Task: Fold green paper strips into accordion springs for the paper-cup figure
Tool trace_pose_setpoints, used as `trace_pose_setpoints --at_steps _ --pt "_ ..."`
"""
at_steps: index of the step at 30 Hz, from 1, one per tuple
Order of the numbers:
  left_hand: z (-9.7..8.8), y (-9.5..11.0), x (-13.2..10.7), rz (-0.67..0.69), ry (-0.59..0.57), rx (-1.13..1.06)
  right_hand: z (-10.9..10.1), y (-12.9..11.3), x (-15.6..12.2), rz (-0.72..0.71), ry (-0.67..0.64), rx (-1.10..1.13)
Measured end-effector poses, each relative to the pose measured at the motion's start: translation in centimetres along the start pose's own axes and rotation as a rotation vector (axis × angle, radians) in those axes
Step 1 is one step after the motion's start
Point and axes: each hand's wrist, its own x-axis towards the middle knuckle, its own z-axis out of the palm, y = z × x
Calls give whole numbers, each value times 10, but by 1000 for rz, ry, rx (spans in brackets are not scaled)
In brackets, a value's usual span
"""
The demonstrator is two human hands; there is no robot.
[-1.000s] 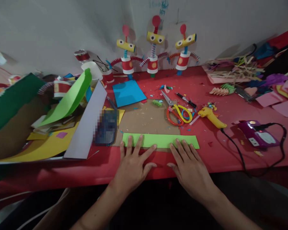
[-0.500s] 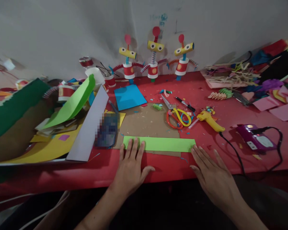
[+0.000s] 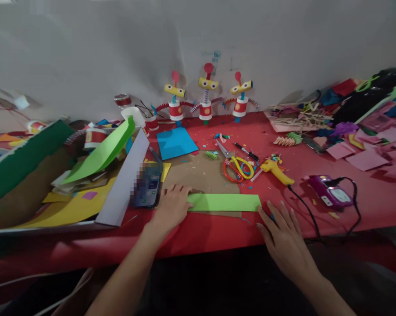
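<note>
A light green paper strip (image 3: pixel 224 202) lies flat across the brown cardboard (image 3: pixel 194 169), its right end reaching past the board onto the red table cover. My left hand (image 3: pixel 171 205) is over the strip's left end, fingers bent and closed down on it, thumb along the strip; that end is hidden. My right hand (image 3: pixel 283 230) is open, fingers spread, with the fingertips by the strip's right end; whether they touch it I cannot tell. Behind the strip lie scissors (image 3: pixel 239 169) with red and yellow handles, a black pen (image 3: pixel 247 151) and a small green paper coil (image 3: pixel 212 155).
A yellow glue gun (image 3: pixel 276 172) is wired toward a purple power box (image 3: pixel 331 193) at right. Left are a phone (image 3: pixel 148 188) and an open box (image 3: pixel 122 184) of paper. Several paper-cup figures, one central (image 3: pixel 205 110), stand behind a blue sheet (image 3: pixel 176 142). Craft scraps (image 3: pixel 365 149) cover the right.
My left hand has gone from flat, spread fingers to bent fingers over the strip's left end. My right hand has slid slightly off the right end. The camera view has tilted up.
</note>
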Motion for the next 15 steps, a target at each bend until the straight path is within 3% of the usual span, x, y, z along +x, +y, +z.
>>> trace_pose_setpoints --at_steps 6,10,12,15 --pt "-12 -9 2 3 -76 -244 -6 -3 6 51 172 304" --pt "-15 -6 -5 -59 -35 -666 -17 -21 18 342 305 695" --pt "-8 5 -8 -135 19 -925 -18 -37 27 450 207 982" --pt "9 31 -12 -217 -15 -1313 -16 -65 44 420 -120 1353"
